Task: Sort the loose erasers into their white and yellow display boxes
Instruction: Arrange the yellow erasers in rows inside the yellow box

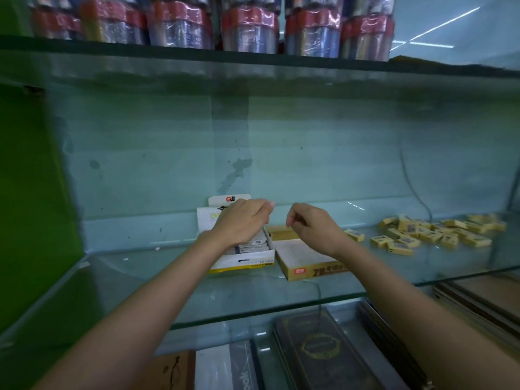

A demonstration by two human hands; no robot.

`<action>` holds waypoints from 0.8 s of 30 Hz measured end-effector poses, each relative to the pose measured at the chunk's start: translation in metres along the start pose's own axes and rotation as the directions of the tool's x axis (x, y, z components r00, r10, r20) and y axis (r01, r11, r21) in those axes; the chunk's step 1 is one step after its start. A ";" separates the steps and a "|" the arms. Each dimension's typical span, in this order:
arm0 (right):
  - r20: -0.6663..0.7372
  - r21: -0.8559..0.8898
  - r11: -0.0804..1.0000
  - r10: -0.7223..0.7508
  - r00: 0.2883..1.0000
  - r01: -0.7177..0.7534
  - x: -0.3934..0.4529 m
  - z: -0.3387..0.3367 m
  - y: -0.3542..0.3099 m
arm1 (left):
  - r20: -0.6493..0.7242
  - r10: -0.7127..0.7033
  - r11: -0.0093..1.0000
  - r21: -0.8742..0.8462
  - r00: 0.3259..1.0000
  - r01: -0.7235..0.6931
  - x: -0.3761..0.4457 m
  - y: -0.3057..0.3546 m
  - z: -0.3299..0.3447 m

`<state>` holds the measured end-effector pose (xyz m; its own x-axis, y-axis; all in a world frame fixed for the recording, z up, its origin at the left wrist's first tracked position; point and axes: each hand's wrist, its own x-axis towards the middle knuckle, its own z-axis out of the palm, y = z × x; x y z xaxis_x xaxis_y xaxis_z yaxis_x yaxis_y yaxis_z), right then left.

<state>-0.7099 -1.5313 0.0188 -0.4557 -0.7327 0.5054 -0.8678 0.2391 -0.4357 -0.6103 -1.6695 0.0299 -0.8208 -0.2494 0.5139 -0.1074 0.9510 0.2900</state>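
Observation:
A white display box point(250, 257) stands in the middle of the glass shelf with white sleeved erasers point(254, 243) packed inside. My left hand point(242, 220) hovers over it, fingers curled down into the box; what they touch is hidden. Touching its right side is the yellow display box point(309, 270), whose pale floor shows bare. My right hand point(312, 229) hangs above the yellow box with fingers curled in and thumb against them, nothing visible in it. A pile of several loose yellow erasers point(433, 232) lies to the right, with one stray eraser point(355, 234) nearer the yellow box.
The glass shelf point(174, 282) has a front edge near me and a pale back wall. A green panel point(31, 192) closes the left side. Wrapped bundles point(247, 26) fill the shelf above. Notebooks point(323, 350) lie on the level below.

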 end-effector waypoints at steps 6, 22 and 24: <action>-0.036 -0.045 0.997 0.058 0.998 -0.059 -0.019 -0.037 0.031 | 0.033 0.074 0.997 -0.013 0.997 -0.074 0.020 0.047 0.026; 0.196 -0.475 0.863 0.292 0.936 -0.170 -0.049 -0.095 0.160 | 0.425 -0.077 0.970 0.241 0.902 -0.031 0.087 0.147 0.139; 0.179 -0.510 0.843 0.301 0.937 -0.173 -0.047 -0.091 0.162 | 0.464 -0.165 0.946 0.324 0.871 0.007 0.089 0.146 0.151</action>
<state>-0.8469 -1.4002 -0.0079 -0.6524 -0.7286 0.2086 -0.7535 0.6532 -0.0750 -0.7838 -1.5251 -0.0033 -0.9570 -0.2890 0.0254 -0.2886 0.9573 0.0163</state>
